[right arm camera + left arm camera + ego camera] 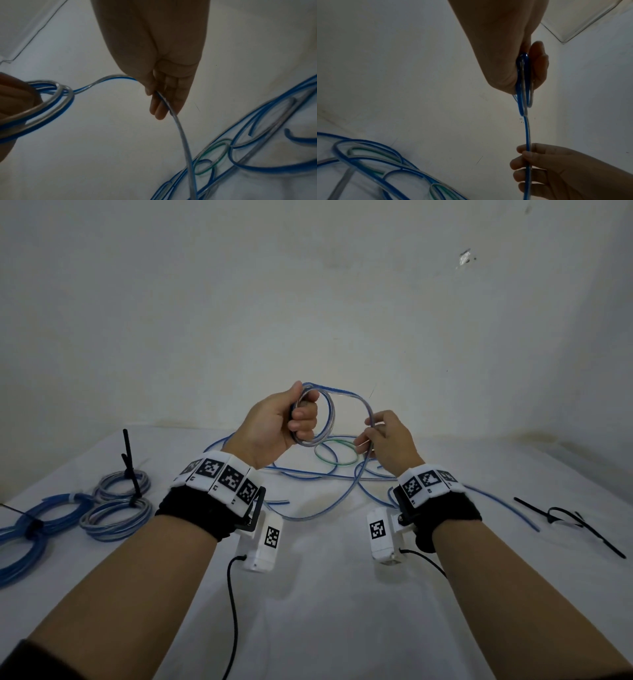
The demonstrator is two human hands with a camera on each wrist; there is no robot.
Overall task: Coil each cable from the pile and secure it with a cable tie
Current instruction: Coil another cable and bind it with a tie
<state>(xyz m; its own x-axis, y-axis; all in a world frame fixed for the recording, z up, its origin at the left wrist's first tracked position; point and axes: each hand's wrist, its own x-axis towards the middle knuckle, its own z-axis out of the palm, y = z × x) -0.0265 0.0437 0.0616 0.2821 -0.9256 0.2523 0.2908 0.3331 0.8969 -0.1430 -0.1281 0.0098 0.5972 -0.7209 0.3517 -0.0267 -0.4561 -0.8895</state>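
White table (325, 594): both hands grip blue-and-clear cable (346, 400), left (277, 422) its coil, right (387, 440) its tail

A white tabletop (325, 594) carries a loose pile of blue cables (308, 474) with one green cable (334, 453) at the far middle, three tied coils (102, 508) at the left, and black cable ties (568, 520) at the right

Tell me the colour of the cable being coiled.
Blue and clear cable, best in the right wrist view.
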